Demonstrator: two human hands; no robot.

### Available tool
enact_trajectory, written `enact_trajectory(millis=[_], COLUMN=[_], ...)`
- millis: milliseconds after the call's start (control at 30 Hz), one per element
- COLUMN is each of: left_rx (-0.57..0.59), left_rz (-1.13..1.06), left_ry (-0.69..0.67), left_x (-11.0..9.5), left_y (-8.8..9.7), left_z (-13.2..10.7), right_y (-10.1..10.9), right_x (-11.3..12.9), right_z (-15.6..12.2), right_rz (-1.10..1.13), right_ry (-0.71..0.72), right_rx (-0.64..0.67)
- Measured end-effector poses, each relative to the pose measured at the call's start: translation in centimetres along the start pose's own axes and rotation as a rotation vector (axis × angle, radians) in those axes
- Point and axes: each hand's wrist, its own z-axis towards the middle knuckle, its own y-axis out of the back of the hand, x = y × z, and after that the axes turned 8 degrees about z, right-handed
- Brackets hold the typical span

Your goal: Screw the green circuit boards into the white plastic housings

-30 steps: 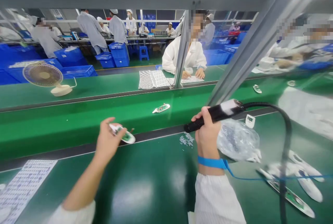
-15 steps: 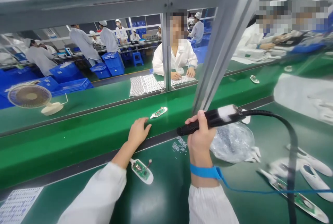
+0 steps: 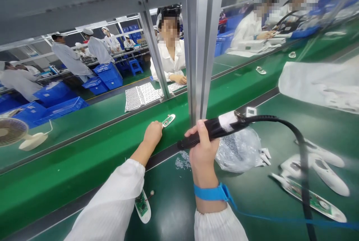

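Observation:
My left hand [image 3: 153,135] reaches over the green belt, its fingers closed at the near end of a small white housing with a green circuit board [image 3: 168,120]. The fingertips are partly hidden behind the hand. My right hand [image 3: 202,151] is wrapped round a black electric screwdriver [image 3: 214,129], its tip pointing left and its cable running off to the right. Below that tip lies a scatter of small screws [image 3: 183,160]. A second housing with a circuit board [image 3: 143,206] rests on the bench, partly covered by my left sleeve.
A clear bag of small parts [image 3: 238,149] sits right of my right hand. Farther right lie white shells [image 3: 331,175] and a long housing with a board [image 3: 316,200]. A metal post [image 3: 200,46] stands ahead. Across the belt sits a co-worker [image 3: 171,58]. A blue wrist strap [image 3: 210,193] trails a cord.
My left hand has moved forward and its spread fingers have closed at the end of the housing on the belt. The view has turned right; my right hand still holds the screwdriver.

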Motion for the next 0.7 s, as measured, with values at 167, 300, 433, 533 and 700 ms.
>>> enact_trajectory(millis=[167, 300, 433, 533, 700], left_rx=[0.051, 0.063, 0.039, 0.004, -0.053], left_rz=[0.059, 0.073, 0.054, 0.006, -0.138], left_ry=[-0.053, -0.080, -0.071, -0.055, -0.052], left_x=[-1.1, -1.4, -2.0, -2.0, 1.3], left_y=[0.4, 1.3, 2.1, 3.0, 4.5], left_z=[1.0, 1.2, 1.9, 2.2, -3.1], right_y=[0.4, 0.8, 1.0, 1.0, 0.9], right_x=[-0.2, -0.4, -0.5, -0.4, -0.2], right_z=[0.3, 0.6, 0.8, 0.8, 0.6], right_rz=[0.002, -0.020, -0.030, -0.025, 0.005], right_ry=[0.014, 0.021, 0.017, 0.000, -0.064], right_rx=[0.001, -0.012, -0.010, -0.028, -0.015])
